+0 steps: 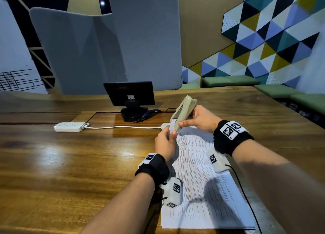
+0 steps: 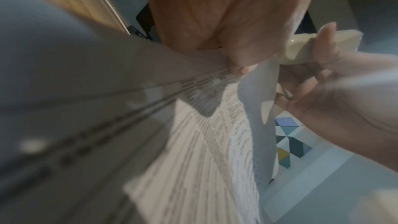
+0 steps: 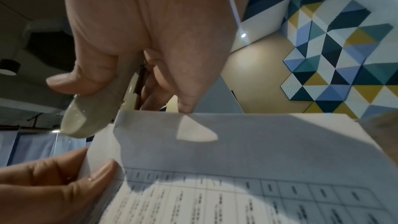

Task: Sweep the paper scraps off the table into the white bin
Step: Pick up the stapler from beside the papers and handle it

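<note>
My right hand point(image 1: 187, 119) grips a beige stapler point(image 1: 183, 110) tilted upright above the wooden table point(image 1: 52, 163); its mouth sits over the top left corner of a stack of printed sheets point(image 1: 202, 172). My left hand point(image 1: 171, 132) pinches that lifted corner between thumb and fingers. In the right wrist view the stapler point(image 3: 92, 117) closes over the paper's edge point(image 3: 237, 159), under my right hand point(image 3: 120, 81). The left wrist view shows my left hand point(image 2: 234, 69) on the sheets point(image 2: 204, 142), with the stapler point(image 2: 301, 48) beyond. No loose scraps or white bin show in any view.
A small black monitor point(image 1: 129, 93) stands behind the hands, with a white power strip point(image 1: 69, 126) and its cable to the left. A grey partition point(image 1: 105, 49) rises at the table's far edge. Green benches point(image 1: 246, 80) line the patterned wall at right.
</note>
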A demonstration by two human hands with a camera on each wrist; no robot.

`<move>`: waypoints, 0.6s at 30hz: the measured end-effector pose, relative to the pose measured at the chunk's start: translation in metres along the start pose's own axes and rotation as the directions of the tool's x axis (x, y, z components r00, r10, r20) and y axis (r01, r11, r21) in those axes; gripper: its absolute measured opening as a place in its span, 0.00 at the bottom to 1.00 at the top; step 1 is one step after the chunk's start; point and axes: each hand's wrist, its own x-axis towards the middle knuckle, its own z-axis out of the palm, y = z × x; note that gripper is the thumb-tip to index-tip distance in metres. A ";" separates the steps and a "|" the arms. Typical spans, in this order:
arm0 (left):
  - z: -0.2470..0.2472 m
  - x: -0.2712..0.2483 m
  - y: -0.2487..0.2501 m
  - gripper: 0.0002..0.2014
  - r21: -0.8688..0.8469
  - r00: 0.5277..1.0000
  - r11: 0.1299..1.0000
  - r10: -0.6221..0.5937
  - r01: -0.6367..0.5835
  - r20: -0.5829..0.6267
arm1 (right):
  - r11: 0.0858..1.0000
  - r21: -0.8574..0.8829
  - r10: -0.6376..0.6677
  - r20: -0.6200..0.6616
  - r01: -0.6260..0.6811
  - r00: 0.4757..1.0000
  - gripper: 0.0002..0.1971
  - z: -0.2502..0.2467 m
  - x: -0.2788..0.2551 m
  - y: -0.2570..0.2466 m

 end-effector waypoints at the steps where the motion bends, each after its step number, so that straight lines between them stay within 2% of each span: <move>1: 0.000 0.000 -0.001 0.13 -0.010 1.000 1.000 -0.010 0.010 0.000 | 1.000 -0.007 -0.004 -0.022 0.004 1.000 0.16 0.000 0.001 0.000; 4: 0.001 -0.002 0.004 0.13 -0.056 1.000 0.998 -0.015 0.015 -0.009 | 1.000 -0.016 -0.014 -0.077 0.013 0.997 0.15 0.001 0.000 -0.002; 8: -0.004 -0.005 0.019 0.32 -0.268 0.998 0.963 0.008 -0.025 -0.064 | 1.000 0.005 -0.024 -0.118 0.024 0.993 0.11 0.000 -0.002 -0.004; 11: -0.005 -0.001 0.019 0.25 -0.227 0.987 0.973 0.008 -0.046 -0.163 | 1.000 -0.004 -0.017 -0.119 0.016 0.993 0.11 0.001 -0.002 -0.003; 15: -0.004 0.002 0.017 0.16 -0.124 0.987 0.989 0.063 -0.081 -0.148 | 0.999 -0.040 0.008 -0.139 -0.014 0.990 0.12 0.007 0.001 -0.004; 18: -0.004 0.003 0.015 0.16 -0.122 0.983 0.989 0.068 -0.090 -0.170 | 0.998 -0.057 0.025 -0.161 -0.035 0.987 0.14 0.012 0.008 -0.004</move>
